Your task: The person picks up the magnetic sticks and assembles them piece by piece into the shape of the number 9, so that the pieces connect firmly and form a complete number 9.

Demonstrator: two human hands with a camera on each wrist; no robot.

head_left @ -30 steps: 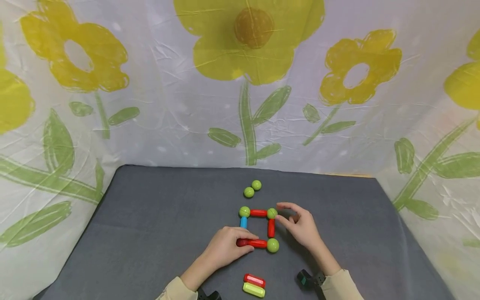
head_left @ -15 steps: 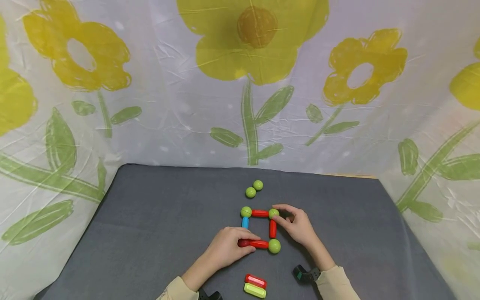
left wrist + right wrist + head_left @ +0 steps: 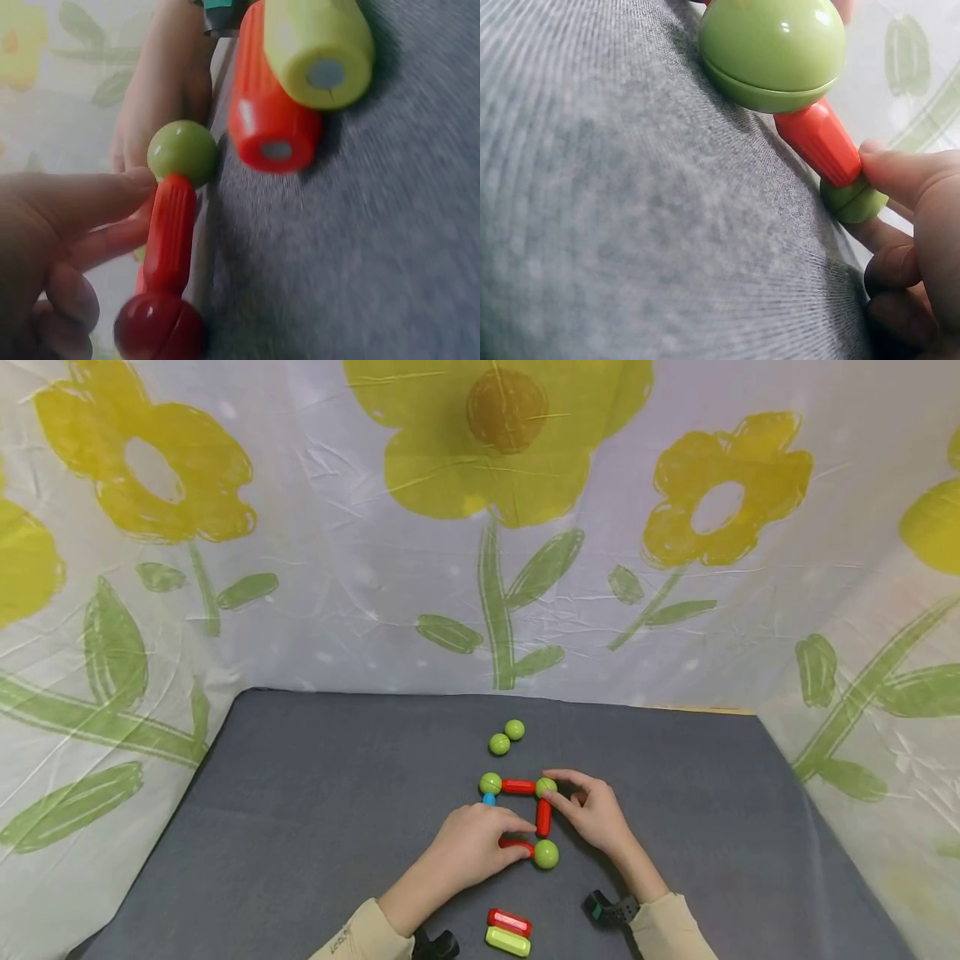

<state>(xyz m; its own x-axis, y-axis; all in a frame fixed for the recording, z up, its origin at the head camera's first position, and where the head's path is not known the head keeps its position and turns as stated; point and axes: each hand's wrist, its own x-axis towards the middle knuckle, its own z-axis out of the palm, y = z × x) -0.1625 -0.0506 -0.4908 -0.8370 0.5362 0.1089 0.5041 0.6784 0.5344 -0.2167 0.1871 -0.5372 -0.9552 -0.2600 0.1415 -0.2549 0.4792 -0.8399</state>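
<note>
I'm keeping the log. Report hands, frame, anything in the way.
Left hand holding near red stick. Right hand pinching far-right green ball. Ball-and-stick frame between them, left hand hiding most of blue stick. Two sticks lying clear of it.

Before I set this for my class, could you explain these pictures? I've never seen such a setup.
There is no machine at work, just a person working bare-handed. The wide picture comes from a camera on the head, the close ones from cameras on each wrist. On the grey surface lies a frame of rods and balls. Beyond it sit two loose green balls; on the near side lie a loose red rod and a yellow-green rod, side by side. The left hand pinches the frame's near red rod; the right hand has its grip on the far right green ball.
</note>
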